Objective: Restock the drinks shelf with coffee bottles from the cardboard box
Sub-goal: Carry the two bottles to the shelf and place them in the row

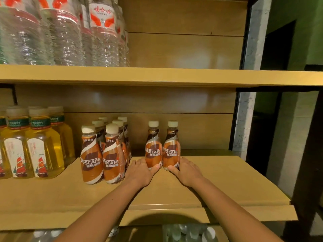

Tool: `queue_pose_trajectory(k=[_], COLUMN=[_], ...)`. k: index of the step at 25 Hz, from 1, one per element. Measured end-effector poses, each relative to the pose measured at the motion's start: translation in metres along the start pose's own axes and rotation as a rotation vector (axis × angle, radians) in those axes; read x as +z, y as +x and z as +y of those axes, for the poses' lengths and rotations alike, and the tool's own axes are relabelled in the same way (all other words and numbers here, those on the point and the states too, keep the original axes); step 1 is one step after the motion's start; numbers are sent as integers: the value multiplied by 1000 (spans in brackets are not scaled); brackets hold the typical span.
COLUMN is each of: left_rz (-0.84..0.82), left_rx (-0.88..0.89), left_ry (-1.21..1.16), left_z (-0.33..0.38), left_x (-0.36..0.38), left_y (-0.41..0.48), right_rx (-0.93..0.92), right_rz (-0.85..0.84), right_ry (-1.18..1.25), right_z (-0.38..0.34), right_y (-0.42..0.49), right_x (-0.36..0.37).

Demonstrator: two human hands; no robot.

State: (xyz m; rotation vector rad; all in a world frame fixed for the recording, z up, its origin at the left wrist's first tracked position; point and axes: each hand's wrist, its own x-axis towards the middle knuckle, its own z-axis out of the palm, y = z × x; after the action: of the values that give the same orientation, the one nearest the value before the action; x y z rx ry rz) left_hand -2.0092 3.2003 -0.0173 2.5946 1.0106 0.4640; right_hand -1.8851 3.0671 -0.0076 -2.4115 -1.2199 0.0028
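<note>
Two brown Nescafe coffee bottles with cream caps stand upright side by side on the wooden drinks shelf [218, 180]. My left hand [140, 173] grips the base of the left coffee bottle [153, 147]. My right hand [187, 172] grips the base of the right coffee bottle [171, 145]. A group of several more coffee bottles [103, 151] stands to the left, a small gap away from the held pair. The cardboard box is not in view.
Yellow tea bottles [35, 145] fill the shelf's left end. Clear water bottles [70, 32] stand on the upper shelf [174, 75]. More bottle caps [188, 231] show on the shelf below. A dark post [241, 119] bounds the right side.
</note>
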Motion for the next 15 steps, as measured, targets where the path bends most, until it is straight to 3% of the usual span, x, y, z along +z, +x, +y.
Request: queue_pose_trajectory(k=[9, 15], left_rz=[-56, 182], left_rx=[-36, 303], left_ry=[10, -14], left_z=[5, 52], left_x=[-7, -44], left_y=[-2, -85], right_rx=[32, 34], right_rz=[-56, 59], right_ry=[-111, -117], right_z=[-1, 1], right_y=[-8, -87], right_x=[-9, -56])
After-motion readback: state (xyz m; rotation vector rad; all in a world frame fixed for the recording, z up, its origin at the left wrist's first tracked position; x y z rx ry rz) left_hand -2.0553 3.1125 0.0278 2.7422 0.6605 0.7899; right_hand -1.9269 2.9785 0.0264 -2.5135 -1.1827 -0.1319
